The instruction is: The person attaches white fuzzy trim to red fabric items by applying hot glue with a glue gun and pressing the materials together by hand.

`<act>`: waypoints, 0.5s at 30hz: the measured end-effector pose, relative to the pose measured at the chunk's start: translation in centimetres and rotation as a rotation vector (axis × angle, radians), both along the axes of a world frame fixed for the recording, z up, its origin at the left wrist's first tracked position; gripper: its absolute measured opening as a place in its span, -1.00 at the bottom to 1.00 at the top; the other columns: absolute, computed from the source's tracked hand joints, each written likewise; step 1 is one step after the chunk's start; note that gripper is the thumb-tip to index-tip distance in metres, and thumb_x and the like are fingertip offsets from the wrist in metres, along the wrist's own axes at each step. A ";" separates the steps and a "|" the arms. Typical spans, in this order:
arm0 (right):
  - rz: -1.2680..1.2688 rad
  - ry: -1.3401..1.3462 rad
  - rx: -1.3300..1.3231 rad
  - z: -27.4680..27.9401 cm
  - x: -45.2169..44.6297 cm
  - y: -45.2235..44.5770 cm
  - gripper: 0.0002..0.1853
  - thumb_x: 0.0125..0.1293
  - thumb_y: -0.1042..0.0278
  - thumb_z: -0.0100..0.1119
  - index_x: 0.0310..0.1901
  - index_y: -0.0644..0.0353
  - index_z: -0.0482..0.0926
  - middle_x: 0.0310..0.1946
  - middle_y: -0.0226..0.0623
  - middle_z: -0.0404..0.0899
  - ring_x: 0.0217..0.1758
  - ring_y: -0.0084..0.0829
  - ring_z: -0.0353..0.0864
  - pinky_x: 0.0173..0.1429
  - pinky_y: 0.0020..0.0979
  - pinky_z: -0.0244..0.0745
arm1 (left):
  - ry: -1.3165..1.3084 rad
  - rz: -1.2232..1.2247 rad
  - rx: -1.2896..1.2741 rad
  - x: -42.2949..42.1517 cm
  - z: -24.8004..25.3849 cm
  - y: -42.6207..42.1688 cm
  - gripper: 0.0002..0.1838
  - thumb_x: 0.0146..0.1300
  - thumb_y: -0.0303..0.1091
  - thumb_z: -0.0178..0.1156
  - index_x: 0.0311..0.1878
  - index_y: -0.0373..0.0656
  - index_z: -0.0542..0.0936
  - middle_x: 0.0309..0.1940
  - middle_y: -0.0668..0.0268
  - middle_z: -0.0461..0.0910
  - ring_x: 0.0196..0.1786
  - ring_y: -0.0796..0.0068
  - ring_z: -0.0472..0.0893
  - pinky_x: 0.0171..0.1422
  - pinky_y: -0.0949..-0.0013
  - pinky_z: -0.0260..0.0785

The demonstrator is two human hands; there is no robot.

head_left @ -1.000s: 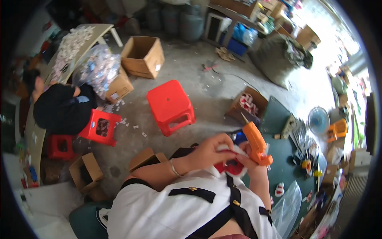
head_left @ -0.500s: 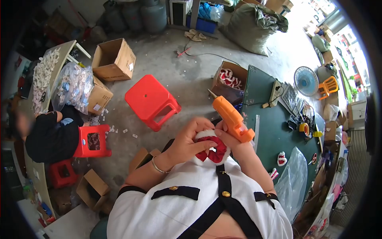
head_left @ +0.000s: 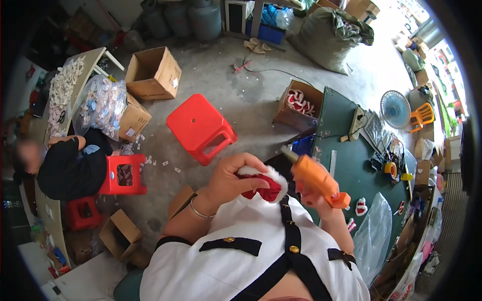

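My left hand is closed on a small red fabric piece with white fluffy trim, held in front of my chest. The fingers curl over its upper edge, and the thumb presses on the red cloth. Just to the right, my right hand grips an orange glue gun. Its nozzle tilts up and to the left, apart from the fabric piece. Some of the right fingers are hidden behind the gun.
A red stool stands ahead. On the right, a green table bears scissors, a plastic bag and small red-white pieces. A cardboard box holds similar trim. At left, a co-worker sits by another table.
My right hand has come away from the fabric piece and moved right with the glue gun. The left hand alone keeps the piece, now turned. The whole view has shifted slightly.
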State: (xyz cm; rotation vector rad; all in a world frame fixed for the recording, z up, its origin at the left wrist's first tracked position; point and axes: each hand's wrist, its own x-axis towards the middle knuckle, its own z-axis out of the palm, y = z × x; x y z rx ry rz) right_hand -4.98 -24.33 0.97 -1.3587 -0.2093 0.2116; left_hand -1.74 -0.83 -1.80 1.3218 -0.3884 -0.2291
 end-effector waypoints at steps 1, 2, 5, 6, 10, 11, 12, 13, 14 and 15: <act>0.034 -0.091 -0.069 0.1 0.0 -0.2 -0.66 0.20 0.07 0.21 -0.30 0.25 0.55 -0.51 -0.38 0.50 -0.29 -0.47 0.48 -0.28 -0.44 0.39 | 0.003 0.000 -0.001 0.0 0.0 0.1 -0.73 -0.01 -0.52 0.41 -0.22 -0.19 0.58 -0.33 0.41 0.58 -0.30 0.76 0.51 -0.27 0.63 0.38; 0.069 -0.184 -0.138 0.1 -0.1 -0.6 -0.60 0.20 0.00 0.19 -0.33 0.27 0.57 -0.51 -0.34 0.51 -0.30 -0.41 0.48 -0.27 -0.42 0.39 | 0.031 -0.002 -0.004 0.0 -0.1 0.1 -0.73 -0.02 -0.52 0.42 -0.24 -0.19 0.57 -0.34 0.43 0.58 -0.32 0.77 0.51 -0.28 0.63 0.37; 0.121 -0.259 -0.192 -0.2 -0.2 -1.1 -0.53 0.20 -0.08 0.16 -0.36 0.30 0.58 -0.50 -0.28 0.53 -0.30 -0.31 0.48 -0.27 -0.38 0.40 | 0.091 -0.004 -0.012 0.0 -0.2 0.4 -0.73 -0.04 -0.52 0.44 -0.26 -0.17 0.57 -0.36 0.46 0.57 -0.35 0.78 0.49 -0.29 0.64 0.36; 0.137 -0.245 -0.176 -0.4 -0.3 -1.3 -0.51 0.19 -0.09 0.16 -0.37 0.32 0.59 -0.49 -0.26 0.53 -0.30 -0.26 0.48 -0.26 -0.37 0.41 | 0.076 -0.005 -0.004 0.1 -0.2 0.4 -0.73 -0.04 -0.52 0.43 -0.27 -0.17 0.57 -0.36 0.47 0.57 -0.35 0.79 0.49 -0.30 0.65 0.36; 0.143 -0.170 -0.157 -0.5 -0.6 -1.4 -0.48 0.19 -0.11 0.16 -0.42 0.35 0.58 -0.47 -0.21 0.55 -0.30 -0.23 0.47 -0.25 -0.34 0.42 | 0.058 -0.013 0.009 0.0 -0.1 0.4 -0.74 -0.03 -0.52 0.43 -0.28 -0.16 0.56 -0.37 0.48 0.57 -0.37 0.80 0.48 -0.32 0.65 0.35; 0.137 -0.143 -0.155 -0.5 -0.6 -1.4 -0.48 0.18 -0.10 0.16 -0.43 0.35 0.58 -0.46 -0.20 0.56 -0.29 -0.24 0.47 -0.25 -0.34 0.42 | 0.064 -0.018 0.010 0.0 0.0 0.4 -0.75 -0.03 -0.52 0.42 -0.28 -0.16 0.56 -0.37 0.48 0.57 -0.37 0.80 0.48 -0.32 0.65 0.35; 0.136 -0.141 -0.153 -0.5 -0.7 -1.3 -0.48 0.18 -0.10 0.16 -0.43 0.35 0.58 -0.46 -0.20 0.56 -0.29 -0.24 0.47 -0.25 -0.34 0.42 | 0.070 -0.023 0.011 0.0 0.0 0.5 -0.75 -0.03 -0.52 0.42 -0.28 -0.16 0.56 -0.38 0.48 0.57 -0.37 0.80 0.48 -0.32 0.66 0.35; 0.136 -0.126 -0.156 -0.5 -0.7 -1.3 -0.48 0.18 -0.10 0.16 -0.43 0.35 0.58 -0.46 -0.20 0.56 -0.29 -0.24 0.47 -0.25 -0.33 0.42 | 0.071 -0.024 0.013 0.0 0.0 0.5 -0.75 -0.03 -0.52 0.42 -0.28 -0.16 0.56 -0.38 0.48 0.57 -0.37 0.80 0.48 -0.32 0.66 0.35; 0.135 -0.111 -0.160 -0.5 -0.7 -1.3 -0.48 0.18 -0.10 0.16 -0.43 0.36 0.58 -0.46 -0.20 0.57 -0.29 -0.25 0.47 -0.25 -0.33 0.42 | 0.059 -0.026 0.009 0.0 0.0 0.5 -0.75 -0.03 -0.53 0.42 -0.28 -0.16 0.56 -0.38 0.48 0.56 -0.37 0.80 0.48 -0.32 0.66 0.35; 0.135 -0.095 -0.164 -0.5 -0.8 -1.4 -0.48 0.18 -0.09 0.17 -0.43 0.36 0.58 -0.46 -0.20 0.57 -0.29 -0.25 0.47 -0.25 -0.33 0.42 | 0.047 -0.027 0.004 0.0 -0.1 0.5 -0.75 -0.02 -0.53 0.41 -0.28 -0.16 0.56 -0.38 0.48 0.56 -0.37 0.80 0.48 -0.32 0.66 0.35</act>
